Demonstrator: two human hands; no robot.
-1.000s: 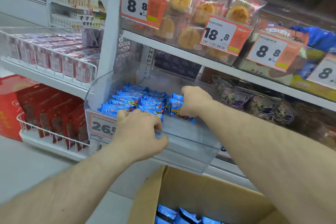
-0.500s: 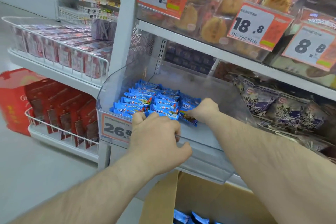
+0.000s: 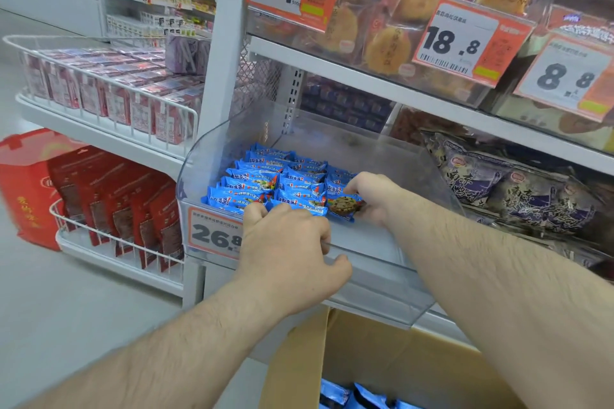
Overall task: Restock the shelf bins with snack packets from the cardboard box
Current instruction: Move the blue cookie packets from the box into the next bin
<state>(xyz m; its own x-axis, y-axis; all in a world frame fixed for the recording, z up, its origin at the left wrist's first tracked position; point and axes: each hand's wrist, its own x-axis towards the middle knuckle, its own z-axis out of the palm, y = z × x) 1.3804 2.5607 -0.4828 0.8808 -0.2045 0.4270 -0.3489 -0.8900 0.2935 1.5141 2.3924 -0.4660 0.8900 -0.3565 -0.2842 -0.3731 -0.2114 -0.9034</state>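
Blue snack packets (image 3: 352,397) were left in the cardboard box (image 3: 382,352) below. The clear bin's front lip (image 3: 372,244) was gripped by the left hand (image 3: 289,252); tugged, the bin could tip. Farther in, a cookie-printed blue packet (image 3: 344,206) was pinched by the right hand (image 3: 372,196) beside the tidy rows (image 3: 265,181), which could be disturbed.
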